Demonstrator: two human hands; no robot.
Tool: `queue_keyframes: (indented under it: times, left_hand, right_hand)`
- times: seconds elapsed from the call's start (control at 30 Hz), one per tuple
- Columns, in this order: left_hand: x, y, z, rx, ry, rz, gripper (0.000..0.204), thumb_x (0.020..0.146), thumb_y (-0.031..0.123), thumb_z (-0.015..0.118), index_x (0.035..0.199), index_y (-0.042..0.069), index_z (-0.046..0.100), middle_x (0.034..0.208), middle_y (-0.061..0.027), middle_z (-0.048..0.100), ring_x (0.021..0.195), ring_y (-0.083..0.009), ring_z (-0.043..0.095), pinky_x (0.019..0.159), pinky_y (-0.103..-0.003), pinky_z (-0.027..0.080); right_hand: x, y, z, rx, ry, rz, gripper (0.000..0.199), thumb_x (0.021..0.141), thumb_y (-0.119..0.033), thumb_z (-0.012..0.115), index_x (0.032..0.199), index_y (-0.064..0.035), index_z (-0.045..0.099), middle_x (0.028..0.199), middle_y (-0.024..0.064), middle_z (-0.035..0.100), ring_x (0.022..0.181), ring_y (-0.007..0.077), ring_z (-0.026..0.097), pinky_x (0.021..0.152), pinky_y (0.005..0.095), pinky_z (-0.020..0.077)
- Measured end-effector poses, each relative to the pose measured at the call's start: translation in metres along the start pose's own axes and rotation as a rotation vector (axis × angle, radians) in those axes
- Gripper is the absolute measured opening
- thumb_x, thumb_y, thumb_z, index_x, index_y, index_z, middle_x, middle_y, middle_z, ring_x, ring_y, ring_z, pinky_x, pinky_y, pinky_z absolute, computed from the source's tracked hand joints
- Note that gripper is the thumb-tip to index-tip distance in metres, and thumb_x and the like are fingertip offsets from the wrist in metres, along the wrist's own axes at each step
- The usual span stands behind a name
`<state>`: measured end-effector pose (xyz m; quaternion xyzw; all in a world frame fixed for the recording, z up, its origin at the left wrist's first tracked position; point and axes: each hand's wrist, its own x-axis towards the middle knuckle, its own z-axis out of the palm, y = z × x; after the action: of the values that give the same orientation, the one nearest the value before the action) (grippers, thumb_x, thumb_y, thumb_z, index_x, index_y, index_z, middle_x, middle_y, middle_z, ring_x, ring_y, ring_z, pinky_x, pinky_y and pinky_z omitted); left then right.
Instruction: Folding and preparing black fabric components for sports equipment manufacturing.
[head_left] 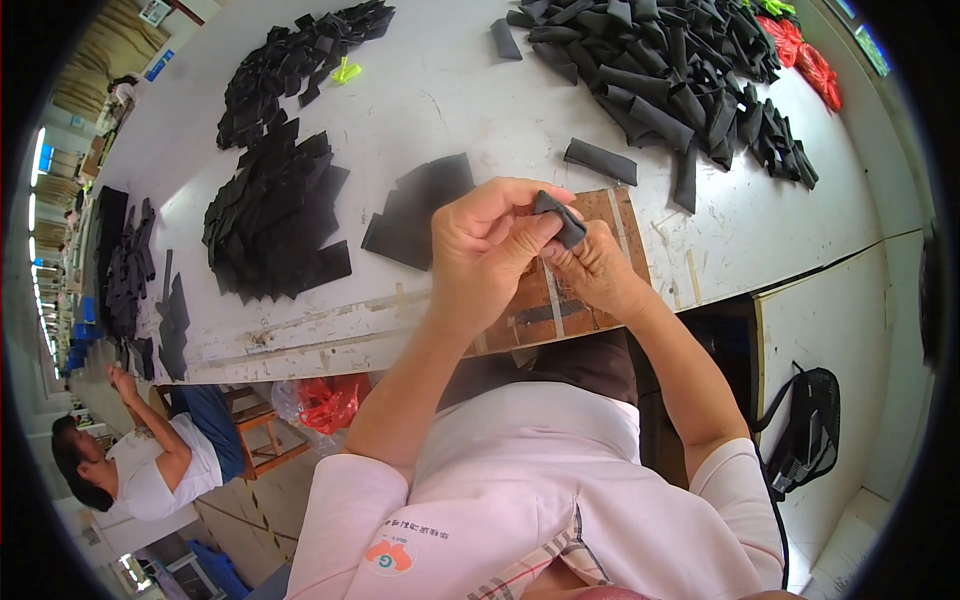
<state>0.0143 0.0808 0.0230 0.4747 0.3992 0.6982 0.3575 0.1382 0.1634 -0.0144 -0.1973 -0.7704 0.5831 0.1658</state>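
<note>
Both hands meet over the near edge of a white worktable (pixel 470 110). My left hand (pixel 485 250) and my right hand (pixel 598 265) pinch the same small black fabric piece (pixel 560 215) between their fingertips, folding it into a short tube. Under the hands lies a brown board (pixel 615 215) marked with pale strips. Just left of the hands sits a small stack of flat black fabric pieces (pixel 415 210).
A big heap of rolled black pieces (pixel 650 70) fills the far right, with one roll (pixel 600 160) apart. Flat black stacks (pixel 275 215) lie left, orange-red items (pixel 805 55) at the far corner. Another person (pixel 140 460) sits lower left. A black bag (pixel 810 425) hangs right.
</note>
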Motion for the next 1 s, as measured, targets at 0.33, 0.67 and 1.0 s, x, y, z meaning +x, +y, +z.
queue_keyframes:
  times: [0.33,0.67,1.0]
  left_hand:
    - [0.001,0.010,0.004,-0.306,0.277,0.149,0.011,0.082,0.005,0.054,0.089,-0.003,0.057,0.087,-0.0125,0.059,0.082,-0.0156,0.055,0.075,-0.026,0.043]
    - [-0.012,0.009,-0.009,-0.314,0.390,0.044,0.010,0.080,0.005,0.056,0.086,-0.003,0.059,0.083,-0.0096,0.061,0.078,-0.0123,0.054,0.075,-0.024,0.040]
    - [-0.013,-0.012,-0.036,0.167,0.536,-0.128,0.007,0.078,0.004,0.056,0.081,-0.001,0.060,0.076,-0.0043,0.060,0.066,-0.0092,0.053,0.068,-0.021,0.042]
  right_hand:
    - [0.006,-0.037,-0.014,-0.474,0.115,-0.317,0.021,0.078,-0.023,0.057,0.087,-0.0044,0.059,0.060,0.0099,0.057,0.059,0.0282,0.055,0.055,0.0354,0.0419]
    - [0.003,-0.026,-0.007,-0.614,0.150,-0.383,0.026,0.077,-0.026,0.057,0.064,-0.0043,0.052,0.055,0.0097,0.051,0.053,0.0283,0.051,0.049,0.0355,0.0398]
    - [0.022,-0.055,-0.040,-0.166,0.179,-0.407,0.023,0.081,-0.022,0.053,0.066,-0.0050,0.054,0.052,0.0038,0.049,0.048,0.0152,0.048,0.048,0.0274,0.0368]
